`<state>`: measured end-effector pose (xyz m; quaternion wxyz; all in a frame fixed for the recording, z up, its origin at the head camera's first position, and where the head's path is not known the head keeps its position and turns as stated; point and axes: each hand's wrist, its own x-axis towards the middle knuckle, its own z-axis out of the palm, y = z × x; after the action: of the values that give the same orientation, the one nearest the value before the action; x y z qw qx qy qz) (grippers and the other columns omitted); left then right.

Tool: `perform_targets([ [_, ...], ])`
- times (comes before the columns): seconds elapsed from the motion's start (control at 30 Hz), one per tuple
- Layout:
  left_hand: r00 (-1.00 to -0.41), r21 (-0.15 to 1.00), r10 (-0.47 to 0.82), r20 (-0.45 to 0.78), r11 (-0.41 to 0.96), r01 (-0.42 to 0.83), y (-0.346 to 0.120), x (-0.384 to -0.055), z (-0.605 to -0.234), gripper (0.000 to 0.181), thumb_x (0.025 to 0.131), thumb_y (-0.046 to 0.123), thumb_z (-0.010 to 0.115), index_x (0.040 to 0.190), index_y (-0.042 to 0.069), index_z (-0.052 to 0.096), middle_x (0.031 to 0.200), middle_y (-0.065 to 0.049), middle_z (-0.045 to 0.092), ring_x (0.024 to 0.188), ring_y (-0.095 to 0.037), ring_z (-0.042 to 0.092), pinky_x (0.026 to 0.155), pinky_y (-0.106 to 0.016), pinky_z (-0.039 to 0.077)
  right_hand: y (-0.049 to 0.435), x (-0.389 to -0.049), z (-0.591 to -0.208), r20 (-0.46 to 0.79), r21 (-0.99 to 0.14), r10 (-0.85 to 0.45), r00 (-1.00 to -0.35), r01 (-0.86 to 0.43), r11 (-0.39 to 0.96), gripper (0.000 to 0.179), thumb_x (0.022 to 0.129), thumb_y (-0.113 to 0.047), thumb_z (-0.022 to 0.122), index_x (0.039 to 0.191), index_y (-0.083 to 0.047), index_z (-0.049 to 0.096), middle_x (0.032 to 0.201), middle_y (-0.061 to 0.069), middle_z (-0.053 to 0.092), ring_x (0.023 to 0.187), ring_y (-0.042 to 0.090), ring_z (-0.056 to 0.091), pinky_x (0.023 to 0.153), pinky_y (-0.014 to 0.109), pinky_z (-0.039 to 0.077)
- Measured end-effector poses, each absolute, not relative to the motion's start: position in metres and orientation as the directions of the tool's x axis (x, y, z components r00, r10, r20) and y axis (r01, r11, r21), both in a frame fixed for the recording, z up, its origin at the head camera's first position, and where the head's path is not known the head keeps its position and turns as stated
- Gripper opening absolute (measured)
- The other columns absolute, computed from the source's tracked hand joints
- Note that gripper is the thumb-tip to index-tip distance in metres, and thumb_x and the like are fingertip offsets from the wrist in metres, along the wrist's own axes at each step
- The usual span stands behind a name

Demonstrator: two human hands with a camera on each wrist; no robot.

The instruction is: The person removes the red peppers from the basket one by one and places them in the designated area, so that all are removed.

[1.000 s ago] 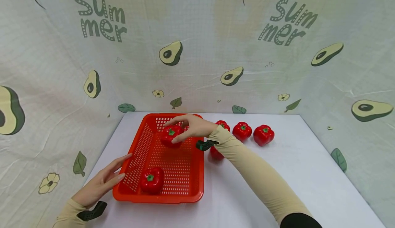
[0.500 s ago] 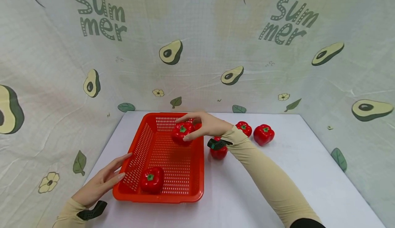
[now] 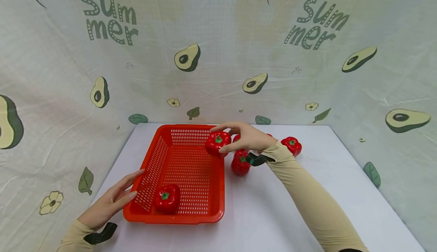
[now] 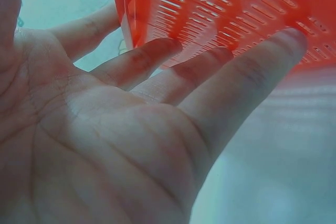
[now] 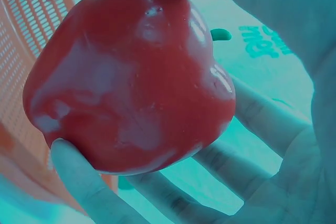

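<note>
My right hand (image 3: 250,136) grips a red bell pepper (image 3: 217,143) between thumb and fingers, above the right rim of the orange-red basket (image 3: 220,206). In the right wrist view the pepper (image 5: 131,87) fills much of the picture, its green stem pointing sideways. My left hand (image 3: 109,202) lies at the basket's left side, with fingertips and thumb at the rim. Its nearly straight fingers (image 4: 247,77) rest against the slotted wall in the left wrist view. Another red bell pepper (image 3: 167,199) sits inside the basket, in the near left corner.
Right of the basket, several more red bell peppers stand on the white table (image 3: 307,199). One pepper (image 3: 240,165) is close to the basket wall, another pepper (image 3: 291,146) farther right; others are partly hidden behind my right hand. A patterned cloth (image 3: 218,55) hangs behind the table.
My right hand has moved right with the bell pepper, from over the basket's inside to its right rim. The left hand and the basket stay in place.
</note>
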<state>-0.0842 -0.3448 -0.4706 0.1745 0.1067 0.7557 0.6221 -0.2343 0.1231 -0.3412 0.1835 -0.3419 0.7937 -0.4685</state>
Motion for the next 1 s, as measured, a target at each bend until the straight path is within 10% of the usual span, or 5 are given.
perform_targets([
  [0.27, -0.918, 0.980, 0.382, -0.109, 0.193, -0.036, -0.347, -0.083, -0.472, 0.066, 0.117, 0.012, 0.049, 0.176, 0.017, 0.019, 0.179, -0.025, 0.007, 0.136, 0.006, 0.054, 0.102, -0.032, 0.058, 0.151, -0.230, -0.338, 0.020, -0.919, -0.678, -0.735, -0.281, 0.277, 0.062, 0.094, -0.019, 0.087, 0.152, -0.022, 0.065, 0.135, 0.013, 0.070, 0.120, 0.040, 0.068, 0.090, 0.057, 0.064],
  [1.0, -0.915, 0.982, 0.399, -0.064, 0.190, 0.014, -0.349, -0.085, -0.478, 0.065, 0.116, 0.010, 0.048, 0.175, 0.015, 0.021, 0.178, -0.024, 0.010, 0.137, 0.009, 0.050, 0.104, -0.030, 0.056, 0.228, -0.214, -0.359, 0.043, -0.917, -0.561, -0.827, -0.255, 0.307, 0.065, 0.094, -0.008, 0.087, 0.154, -0.012, 0.062, 0.147, 0.017, 0.062, 0.124, 0.041, 0.065, 0.086, 0.049, 0.066],
])
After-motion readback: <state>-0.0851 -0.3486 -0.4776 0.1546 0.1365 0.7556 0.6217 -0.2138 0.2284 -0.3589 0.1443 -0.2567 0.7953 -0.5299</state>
